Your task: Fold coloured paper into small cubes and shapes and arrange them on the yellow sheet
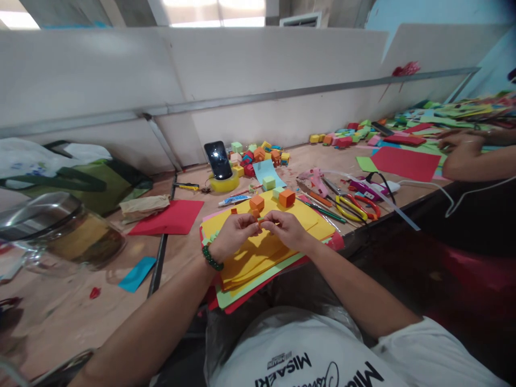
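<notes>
Yellow sheets [258,269] edge past the table [193,252]; both hands' [237,235] fingers pinch a small paper piece [261,220].

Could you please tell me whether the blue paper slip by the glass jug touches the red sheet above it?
Apart: the head view shows bare tabletop between the blue paper slip and the red sheet.

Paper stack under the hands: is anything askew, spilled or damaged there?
The paper stack looks askew: its yellow, green and red sheets are fanned out unevenly instead of lining up, and the near corner seems to jut past the edge of the table. No spill or clear tear shows.
</notes>
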`<state>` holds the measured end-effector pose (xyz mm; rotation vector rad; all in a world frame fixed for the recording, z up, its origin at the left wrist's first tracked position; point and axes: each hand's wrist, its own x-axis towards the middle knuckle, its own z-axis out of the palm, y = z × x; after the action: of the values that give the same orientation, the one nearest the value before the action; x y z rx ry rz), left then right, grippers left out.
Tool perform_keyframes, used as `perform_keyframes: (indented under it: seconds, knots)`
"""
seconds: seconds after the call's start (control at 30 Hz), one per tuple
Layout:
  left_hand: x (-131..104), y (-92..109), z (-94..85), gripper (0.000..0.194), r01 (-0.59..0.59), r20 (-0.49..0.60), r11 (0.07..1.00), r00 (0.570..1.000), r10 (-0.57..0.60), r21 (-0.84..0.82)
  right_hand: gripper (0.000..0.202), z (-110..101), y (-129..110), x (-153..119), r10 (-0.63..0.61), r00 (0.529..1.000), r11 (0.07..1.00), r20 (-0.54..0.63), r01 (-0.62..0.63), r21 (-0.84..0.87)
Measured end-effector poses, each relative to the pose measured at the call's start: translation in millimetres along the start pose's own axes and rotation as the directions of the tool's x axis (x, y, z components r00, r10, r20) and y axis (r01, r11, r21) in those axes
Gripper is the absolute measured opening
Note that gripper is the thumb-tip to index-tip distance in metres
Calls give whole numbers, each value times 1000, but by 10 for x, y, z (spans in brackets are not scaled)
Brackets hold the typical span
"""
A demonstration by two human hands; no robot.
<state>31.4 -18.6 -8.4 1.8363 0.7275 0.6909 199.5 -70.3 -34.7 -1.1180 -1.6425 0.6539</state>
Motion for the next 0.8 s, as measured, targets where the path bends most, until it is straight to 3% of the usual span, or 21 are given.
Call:
perform_keyframes:
  seconds: [0.17,0.37,0.53,0.7,0.8]
  knots:
    - [-34,41,35,20,-61,-16,976,998,66,209,29,-12,25,23,115,992,991,59,-119,57]
    - [-54,44,70,24,-60,-51,980,996,71,187,32,-19,35,33,189,981,978,53,-193,82]
    - [-16,6,66,34,-80,-84,976,992,98,201,29,2,8,35,139,990,990,-13,-139,30]
    - [-30,42,82,33,-114,-116,936,980,160,333,34,5,-3,-2,56,989,998,138,-53,-28]
    - [-33,54,100,36,-84,-116,976,987,109,201,35,-3,-33,-23,12,996,998,92,-6,-70]
